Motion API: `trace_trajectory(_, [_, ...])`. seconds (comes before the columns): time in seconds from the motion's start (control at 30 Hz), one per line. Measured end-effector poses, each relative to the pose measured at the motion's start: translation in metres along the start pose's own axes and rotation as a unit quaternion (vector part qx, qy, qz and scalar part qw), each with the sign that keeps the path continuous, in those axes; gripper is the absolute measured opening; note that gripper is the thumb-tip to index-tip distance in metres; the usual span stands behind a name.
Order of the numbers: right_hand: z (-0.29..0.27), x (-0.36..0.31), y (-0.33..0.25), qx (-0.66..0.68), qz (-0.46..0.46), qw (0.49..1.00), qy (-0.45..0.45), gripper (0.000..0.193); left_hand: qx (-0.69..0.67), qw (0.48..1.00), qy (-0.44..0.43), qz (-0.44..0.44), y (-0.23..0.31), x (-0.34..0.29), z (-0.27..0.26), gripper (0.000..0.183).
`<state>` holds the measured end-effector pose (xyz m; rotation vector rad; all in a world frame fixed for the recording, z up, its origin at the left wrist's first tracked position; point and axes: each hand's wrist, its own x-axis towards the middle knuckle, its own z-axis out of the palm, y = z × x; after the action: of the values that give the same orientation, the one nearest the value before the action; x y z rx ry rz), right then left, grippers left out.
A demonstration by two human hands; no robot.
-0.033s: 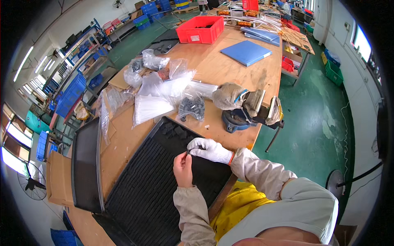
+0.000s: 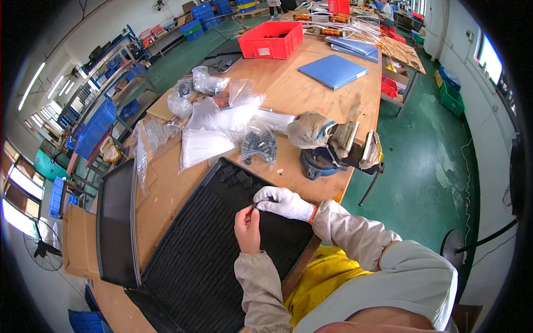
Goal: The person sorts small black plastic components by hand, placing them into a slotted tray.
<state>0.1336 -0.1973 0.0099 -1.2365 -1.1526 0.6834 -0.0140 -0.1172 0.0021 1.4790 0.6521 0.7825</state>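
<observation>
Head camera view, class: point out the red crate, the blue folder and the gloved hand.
red crate [image 2: 276,40], head view, on its front wall.
blue folder [image 2: 332,70], head view, middle of its cover.
gloved right hand [image 2: 282,202], head view, back of the white glove.

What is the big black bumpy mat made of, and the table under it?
The black mat looks like rubber or soft plastic: dull, dark, moulded into a ribbed grid. The table looks like plywood: pale tan with faint grain and a bare, matte top. The right hand wears a white knitted glove.
</observation>
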Motion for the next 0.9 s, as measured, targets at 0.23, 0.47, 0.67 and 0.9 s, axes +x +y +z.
trace_trajectory(0.23, [0.001, -0.009, -0.012, -0.094, 0.01, 0.996, -0.002, 0.012, 0.046, 0.998, -0.023, 0.022, 0.014, -0.007, 0.005, 0.022])
trace_trajectory(0.47, [-0.015, 0.002, 0.005, -0.013, 0.08, 0.971, 0.225, 0.018, 0.123, 0.964, -0.233, 0.043, 0.036, -0.005, 0.005, 0.024])
trace_trajectory(0.67, [-0.005, 0.007, 0.004, -0.019, 0.066, 0.978, 0.199, 0.017, 0.206, 0.917, -0.328, 0.091, 0.041, -0.005, -0.003, 0.024])
trace_trajectory(0.9, [-0.006, 0.002, 0.009, -0.024, 0.066, 0.979, 0.193, 0.018, 0.345, 0.868, -0.339, 0.112, 0.027, -0.021, 0.011, 0.027])
